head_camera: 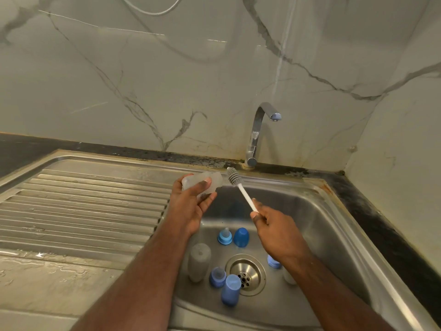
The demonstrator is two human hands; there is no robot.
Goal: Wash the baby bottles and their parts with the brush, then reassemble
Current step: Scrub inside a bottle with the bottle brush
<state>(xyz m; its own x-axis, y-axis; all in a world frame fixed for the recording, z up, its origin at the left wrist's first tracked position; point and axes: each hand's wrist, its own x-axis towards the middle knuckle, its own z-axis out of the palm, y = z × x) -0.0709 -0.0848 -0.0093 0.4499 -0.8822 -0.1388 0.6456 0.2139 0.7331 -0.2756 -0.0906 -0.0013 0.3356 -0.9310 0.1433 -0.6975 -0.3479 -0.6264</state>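
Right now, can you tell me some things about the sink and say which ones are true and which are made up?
1. The left hand holds a clear baby bottle. True.
2. The right hand holds a sponge. False: it grips the white handle of a bottle brush.
3. Water is running from the tap. False: no stream shows under the spout.
4. Blue caps and nipple parts lie in the sink basin near the drain. True.
5. The brush head is deep inside the bottle. False: it is outside, beside the bottle's right end.
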